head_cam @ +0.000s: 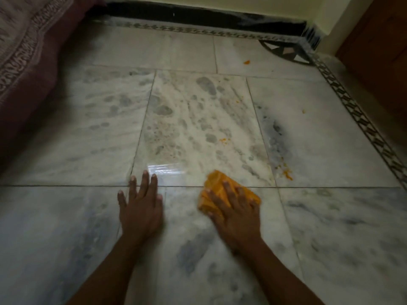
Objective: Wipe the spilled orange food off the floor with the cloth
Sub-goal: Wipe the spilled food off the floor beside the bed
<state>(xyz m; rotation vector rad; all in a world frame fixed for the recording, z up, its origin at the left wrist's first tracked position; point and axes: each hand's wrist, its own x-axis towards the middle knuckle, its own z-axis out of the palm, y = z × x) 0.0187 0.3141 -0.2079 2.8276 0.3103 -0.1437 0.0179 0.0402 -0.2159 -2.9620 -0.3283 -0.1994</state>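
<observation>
Several orange food (287,173) bits lie just right of and ahead of the right hand (234,208), which presses the cloth (220,188) flat. Left hand (141,203) rests spread on the floor (88,139), farther away.

Two bare, sleeveless forearms

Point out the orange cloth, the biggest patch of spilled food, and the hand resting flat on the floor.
orange cloth (214,183): head view, its bare far end.
spilled orange food (287,173): head view, middle of the clump.
left hand (141,205): head view, back of the hand.
</observation>
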